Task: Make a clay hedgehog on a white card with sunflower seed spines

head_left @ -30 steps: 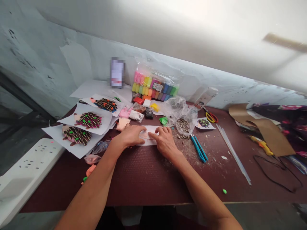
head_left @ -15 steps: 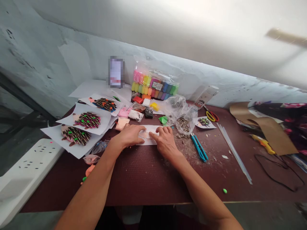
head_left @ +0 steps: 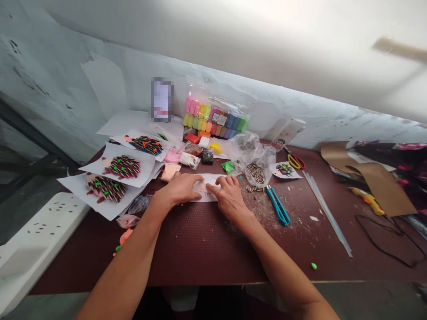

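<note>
A small white paper (head_left: 209,197) with a faint drawing and a bit of pale pink material lies on the dark red table (head_left: 196,249). My left hand (head_left: 182,189) rests at the paper's left side, thumb and fingers apart, holding nothing visible. From the right, my right hand (head_left: 231,195) lies on the paper with its index finger extended to the pale material and the other fingers loosely bent. Just behind my left hand is a packet of pale clay (head_left: 171,171). A green clay packet (head_left: 228,167) lies behind my right hand.
Seed-covered hedgehog pictures (head_left: 122,166) lie on papers at left, beside a white power strip (head_left: 43,231). At right are a bag of striped seeds (head_left: 256,172), a teal cutter (head_left: 278,205), scissors (head_left: 296,162), glue sticks (head_left: 328,213) and a yellow glue gun (head_left: 370,200). Coloured clay packs (head_left: 215,119) stand behind.
My right index fingertip has shifted very slightly left over the paper. The whole view has moved a little; my left hand keeps its pose.
</note>
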Action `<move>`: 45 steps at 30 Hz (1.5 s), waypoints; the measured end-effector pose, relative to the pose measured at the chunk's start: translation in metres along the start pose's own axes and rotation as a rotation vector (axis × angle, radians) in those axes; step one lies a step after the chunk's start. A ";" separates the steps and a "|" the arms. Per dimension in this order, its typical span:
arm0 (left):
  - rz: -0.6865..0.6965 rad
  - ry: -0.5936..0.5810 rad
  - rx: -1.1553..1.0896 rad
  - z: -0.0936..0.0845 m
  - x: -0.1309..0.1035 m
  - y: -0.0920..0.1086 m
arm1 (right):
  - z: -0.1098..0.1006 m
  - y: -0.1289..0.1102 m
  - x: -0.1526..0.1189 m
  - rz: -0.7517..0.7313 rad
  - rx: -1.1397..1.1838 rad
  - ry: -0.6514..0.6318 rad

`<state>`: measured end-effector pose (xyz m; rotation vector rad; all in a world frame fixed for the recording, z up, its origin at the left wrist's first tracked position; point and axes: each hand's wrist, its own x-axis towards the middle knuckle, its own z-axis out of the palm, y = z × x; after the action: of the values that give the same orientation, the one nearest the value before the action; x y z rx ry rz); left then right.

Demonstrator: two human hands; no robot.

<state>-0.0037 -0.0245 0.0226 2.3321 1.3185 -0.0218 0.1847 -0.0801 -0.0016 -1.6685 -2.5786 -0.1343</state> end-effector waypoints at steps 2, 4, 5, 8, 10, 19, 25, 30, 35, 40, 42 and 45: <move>0.003 0.004 -0.001 0.000 0.000 0.000 | -0.001 0.000 0.000 -0.002 0.004 -0.003; 0.000 0.004 -0.001 0.001 0.000 -0.001 | -0.002 0.001 -0.001 -0.004 0.021 0.000; -0.001 0.003 -0.002 0.001 0.001 -0.001 | -0.002 0.001 -0.001 -0.001 0.033 0.007; 0.004 0.000 -0.005 0.001 0.001 -0.002 | -0.001 0.003 -0.002 0.028 0.062 0.049; 0.003 -0.002 -0.004 0.001 0.001 -0.001 | 0.001 0.003 -0.002 0.040 0.067 0.059; -0.006 -0.008 -0.002 0.000 0.000 0.000 | 0.002 0.001 -0.002 0.025 0.045 0.019; -0.004 -0.010 -0.001 0.000 0.000 0.000 | 0.001 0.000 -0.002 0.027 0.059 0.051; 0.004 -0.008 -0.008 0.001 0.000 -0.001 | 0.000 -0.001 -0.002 -0.004 0.044 0.028; -0.001 0.001 0.002 0.001 0.000 -0.001 | -0.002 0.001 -0.001 -0.039 0.002 0.011; 0.011 -0.004 -0.007 0.001 0.000 -0.001 | -0.004 0.001 -0.001 -0.045 -0.009 -0.005; 0.009 -0.004 -0.009 0.000 0.000 -0.001 | -0.004 0.001 -0.001 -0.043 0.013 0.008; -0.002 -0.005 -0.005 0.000 0.000 0.000 | -0.004 0.003 -0.002 -0.008 0.045 0.039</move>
<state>-0.0039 -0.0247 0.0230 2.3254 1.3168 -0.0257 0.1883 -0.0806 0.0019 -1.6238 -2.5411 -0.1077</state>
